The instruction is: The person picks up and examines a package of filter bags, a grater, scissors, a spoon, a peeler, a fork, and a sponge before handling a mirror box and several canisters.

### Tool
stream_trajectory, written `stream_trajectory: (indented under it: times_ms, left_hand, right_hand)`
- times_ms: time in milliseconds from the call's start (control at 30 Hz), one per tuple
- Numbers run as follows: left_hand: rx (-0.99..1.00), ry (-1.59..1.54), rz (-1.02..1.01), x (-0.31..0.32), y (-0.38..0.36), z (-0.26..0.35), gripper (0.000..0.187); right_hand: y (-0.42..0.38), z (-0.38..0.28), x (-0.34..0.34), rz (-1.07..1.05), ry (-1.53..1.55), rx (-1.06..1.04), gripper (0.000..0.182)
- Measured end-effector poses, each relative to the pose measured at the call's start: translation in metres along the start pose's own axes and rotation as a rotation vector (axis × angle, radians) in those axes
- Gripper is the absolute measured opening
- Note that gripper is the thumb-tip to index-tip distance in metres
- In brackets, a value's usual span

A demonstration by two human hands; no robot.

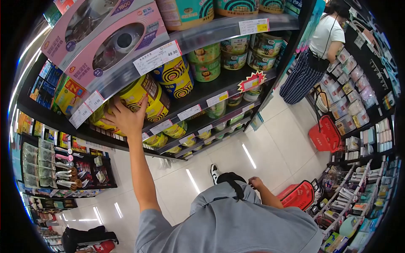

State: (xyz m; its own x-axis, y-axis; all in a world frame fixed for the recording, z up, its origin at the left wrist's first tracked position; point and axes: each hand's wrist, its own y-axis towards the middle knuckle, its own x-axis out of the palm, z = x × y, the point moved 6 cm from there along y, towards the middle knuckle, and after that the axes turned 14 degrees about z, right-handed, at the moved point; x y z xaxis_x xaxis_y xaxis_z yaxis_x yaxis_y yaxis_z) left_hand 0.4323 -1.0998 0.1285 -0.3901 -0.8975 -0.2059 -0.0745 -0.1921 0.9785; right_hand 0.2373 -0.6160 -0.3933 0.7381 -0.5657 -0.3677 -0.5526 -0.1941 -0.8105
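My left hand reaches into a shelf, its fingers spread over a yellow mosquito coil tub with dark lettering. The palm hides part of the yellow tubs stacked there, and I cannot see any grip round them. To the right on the same level are yellow-and-blue tubs with black spirals and green tubs. Down by my right side, away from the shelf, is my right hand, fingers curled and nothing visible in them.
Pink boxes stand above the price-tag rail. On the tiled floor, a red basket is near my right arm. Another red basket is farther right, near a person in a white top. Goods racks line both sides.
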Motion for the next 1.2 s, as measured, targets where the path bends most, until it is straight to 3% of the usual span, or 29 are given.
stream_trajectory:
  times_ms: [367,433,1200]
  left_hand:
    - [0.001,0.004,-0.014,0.002,-0.003,-0.003,0.087]
    - [0.001,-0.002,-0.030,0.003,-0.004,-0.005,0.088]
    - [0.005,0.016,-0.016,0.003,-0.001,0.000,0.086]
  right_hand:
    - [-0.014,0.028,-0.020,0.067,-0.061,0.063,0.021]
    - [-0.021,0.021,-0.023,0.092,-0.060,0.047,0.027]
    - [0.003,0.010,-0.001,0.103,-0.163,-0.088,0.025]
